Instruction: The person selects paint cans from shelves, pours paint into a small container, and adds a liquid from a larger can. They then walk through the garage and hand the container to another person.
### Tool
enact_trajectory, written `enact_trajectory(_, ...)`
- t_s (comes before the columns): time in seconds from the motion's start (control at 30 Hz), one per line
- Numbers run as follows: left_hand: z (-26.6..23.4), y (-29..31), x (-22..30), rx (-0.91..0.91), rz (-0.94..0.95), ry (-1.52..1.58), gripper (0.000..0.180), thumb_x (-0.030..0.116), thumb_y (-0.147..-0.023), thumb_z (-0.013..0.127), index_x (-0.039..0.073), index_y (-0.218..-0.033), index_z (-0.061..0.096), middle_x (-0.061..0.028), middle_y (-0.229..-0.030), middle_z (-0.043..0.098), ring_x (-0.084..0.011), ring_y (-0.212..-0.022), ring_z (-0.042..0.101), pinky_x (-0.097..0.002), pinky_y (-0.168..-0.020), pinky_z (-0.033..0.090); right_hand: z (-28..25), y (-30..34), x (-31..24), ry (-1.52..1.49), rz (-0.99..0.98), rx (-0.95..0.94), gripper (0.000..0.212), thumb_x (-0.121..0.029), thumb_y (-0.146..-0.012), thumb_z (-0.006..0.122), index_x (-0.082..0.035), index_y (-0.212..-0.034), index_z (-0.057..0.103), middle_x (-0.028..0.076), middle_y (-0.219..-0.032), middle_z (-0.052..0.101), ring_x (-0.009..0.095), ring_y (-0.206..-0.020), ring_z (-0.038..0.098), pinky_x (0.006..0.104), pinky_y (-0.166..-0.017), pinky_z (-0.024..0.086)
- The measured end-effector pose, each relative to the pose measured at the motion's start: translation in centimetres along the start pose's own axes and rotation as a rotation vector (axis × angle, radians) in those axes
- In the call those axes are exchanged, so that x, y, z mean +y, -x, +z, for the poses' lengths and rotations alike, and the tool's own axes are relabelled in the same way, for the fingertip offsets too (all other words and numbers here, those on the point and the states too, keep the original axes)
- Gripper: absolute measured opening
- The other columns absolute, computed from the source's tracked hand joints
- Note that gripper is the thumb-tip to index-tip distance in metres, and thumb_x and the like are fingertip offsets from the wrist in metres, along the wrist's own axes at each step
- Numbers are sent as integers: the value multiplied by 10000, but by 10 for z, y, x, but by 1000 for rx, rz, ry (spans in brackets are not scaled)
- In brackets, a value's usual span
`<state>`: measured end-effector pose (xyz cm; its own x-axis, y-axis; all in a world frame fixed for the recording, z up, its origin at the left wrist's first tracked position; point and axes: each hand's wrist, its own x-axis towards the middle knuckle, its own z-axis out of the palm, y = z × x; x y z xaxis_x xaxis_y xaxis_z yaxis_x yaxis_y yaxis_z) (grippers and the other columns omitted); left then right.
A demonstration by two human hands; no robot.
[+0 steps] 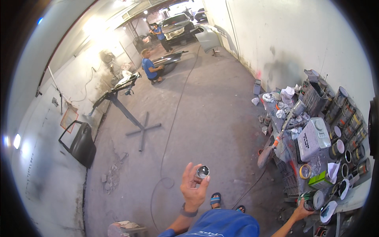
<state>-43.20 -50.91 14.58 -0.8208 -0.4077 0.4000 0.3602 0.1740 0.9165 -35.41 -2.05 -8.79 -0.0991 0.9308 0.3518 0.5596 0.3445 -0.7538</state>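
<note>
Raised in front of my body, my left hand (pixel 192 191) pinches a small round cup (pixel 203 172) between thumb and fingers. The cup has a pale rim and a dark, shiny inside; what is in it I cannot make out. Off to the right, my right hand (pixel 302 211) is wrapped round the near side of a paint can (pixel 316 200), at the table's near end. Beside that can lie a white disc (pixel 328 212) with a dark smear, and a green box (pixel 319 180).
The cluttered table (pixel 294 164) carries a large white jerrycan (pixel 314 139), a tape roll (pixel 305 171), a spray gun (pixel 268 154) and several paint cans. A hose (pixel 173 130) crosses the floor. A metal stand (pixel 128 112) and car door (pixel 81 144) are left. Two people are farther back.
</note>
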Motion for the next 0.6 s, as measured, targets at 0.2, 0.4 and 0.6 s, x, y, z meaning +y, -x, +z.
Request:
enact_trajectory(0.2,7,-9,3,-37,5,-12,715,-45,-822,733,-52,-1434,364,-207,-1250,630,-129,-870,665,-233,-680,554,-42,45,-53,-227,-101,-132,981,-327,-669,899,68,-1406,386,267,-1342,522,374,-1215,551,454,-1023,452)
enact_trajectory(0.4,7,-7,3,-53,30,-40,712,-37,-808,747,-51,-1422,387,-188,-1250,637,-125,-857,666,-232,-660,552,-53,49,-70,-232,-162,-106,972,-280,-637,911,63,-1392,405,243,-1324,552,360,-1213,562,443,-1029,447)
enact_trajectory(0.6,0,-9,2,-113,58,-139,715,-52,-817,732,-43,-1432,366,-204,-1257,622,-119,-872,659,-225,-679,553,-61,38,-56,-188,-31,-122,964,-255,-661,903,77,-1403,386,246,-1351,534,353,-1222,555,436,-1021,448)
